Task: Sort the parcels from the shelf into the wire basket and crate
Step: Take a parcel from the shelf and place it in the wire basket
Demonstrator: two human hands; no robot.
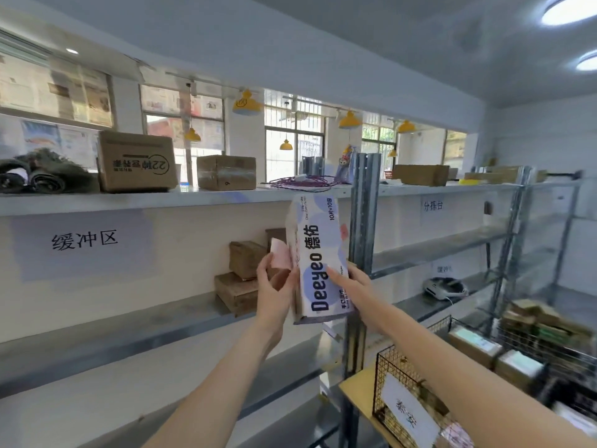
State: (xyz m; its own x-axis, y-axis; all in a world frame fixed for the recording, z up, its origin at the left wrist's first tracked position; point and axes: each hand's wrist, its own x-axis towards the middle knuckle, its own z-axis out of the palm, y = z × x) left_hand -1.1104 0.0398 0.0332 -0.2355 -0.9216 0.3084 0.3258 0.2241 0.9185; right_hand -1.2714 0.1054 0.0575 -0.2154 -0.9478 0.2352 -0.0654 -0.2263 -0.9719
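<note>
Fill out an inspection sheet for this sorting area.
Surface: grey metal shelf, mostly bare.
Job's things: Deeyeo wipes pack held upright; brown parcels stacked on the shelf; wire basket with paper label, lower right.
Clutter: cardboard boxes on top ledge; label printer.
Grippers: left hand grips pack's left edge; right hand holds its front.
Cables: purple cord on ledge.
Surroundings: windows, yellow pendant lamps.

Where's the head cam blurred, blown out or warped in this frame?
Head view: the basket and lower right corner smear with motion blur; the ceiling lamps blow out; the top shelf bows from wide-angle distortion; the pack, held by left hand and right hand, reads sharp.
</note>
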